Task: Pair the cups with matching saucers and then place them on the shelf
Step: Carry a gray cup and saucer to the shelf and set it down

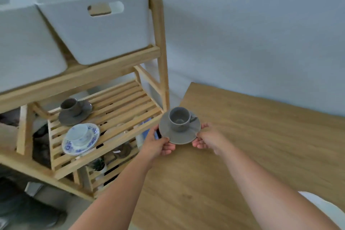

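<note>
A grey cup (179,118) stands upright on a grey saucer (169,133), held in the air just right of the wooden shelf (119,102). My left hand (158,143) grips the saucer's left rim and my right hand (209,139) grips its right rim. On the slatted middle shelf sit a dark grey cup on a dark grey saucer (74,113) and, in front of it, a white cup on a blue-patterned saucer (80,138).
Two white bins (97,30) fill the shelf's top level. A small potted plant (99,165) and other items sit on the lower level. A wooden table (252,145) lies to the right, against a pale wall. A white object (324,209) shows at the bottom right.
</note>
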`<state>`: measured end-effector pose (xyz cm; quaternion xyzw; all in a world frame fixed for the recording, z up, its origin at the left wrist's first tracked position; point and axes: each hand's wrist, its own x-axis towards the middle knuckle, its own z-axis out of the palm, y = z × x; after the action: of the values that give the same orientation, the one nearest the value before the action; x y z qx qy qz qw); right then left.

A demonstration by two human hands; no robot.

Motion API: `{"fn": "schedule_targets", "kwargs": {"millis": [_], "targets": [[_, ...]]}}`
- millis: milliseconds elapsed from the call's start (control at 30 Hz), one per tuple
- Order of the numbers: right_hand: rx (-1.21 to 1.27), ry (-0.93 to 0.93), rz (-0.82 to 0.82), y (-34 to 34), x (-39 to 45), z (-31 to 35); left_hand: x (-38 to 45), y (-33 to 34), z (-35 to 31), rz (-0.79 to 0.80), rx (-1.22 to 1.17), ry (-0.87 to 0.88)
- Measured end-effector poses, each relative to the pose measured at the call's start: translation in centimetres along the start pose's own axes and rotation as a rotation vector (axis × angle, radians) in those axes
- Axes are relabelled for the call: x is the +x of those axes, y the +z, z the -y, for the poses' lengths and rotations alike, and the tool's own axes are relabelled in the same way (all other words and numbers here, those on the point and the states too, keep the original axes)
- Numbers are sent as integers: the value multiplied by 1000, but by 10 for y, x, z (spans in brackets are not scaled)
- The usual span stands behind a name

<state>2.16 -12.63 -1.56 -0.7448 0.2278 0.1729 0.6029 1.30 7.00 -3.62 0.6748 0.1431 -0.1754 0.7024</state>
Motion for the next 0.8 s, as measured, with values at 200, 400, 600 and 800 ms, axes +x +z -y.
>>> {"fn": "schedule_targets", "kwargs": {"millis": [200, 400, 600, 800], "targets": [[-70, -25, 134, 107, 25, 36, 6, -102, -2, -160, -106, -36], [-186, -81, 209, 191, 47, 71, 22, -182, -15, -247, -179, -77], [-284, -90, 222, 250, 81, 93, 51, -231, -20, -320, -126, -139], [-267, -105, 313, 283, 115, 94, 74, -257, -25, -369, -183, -179]]}}
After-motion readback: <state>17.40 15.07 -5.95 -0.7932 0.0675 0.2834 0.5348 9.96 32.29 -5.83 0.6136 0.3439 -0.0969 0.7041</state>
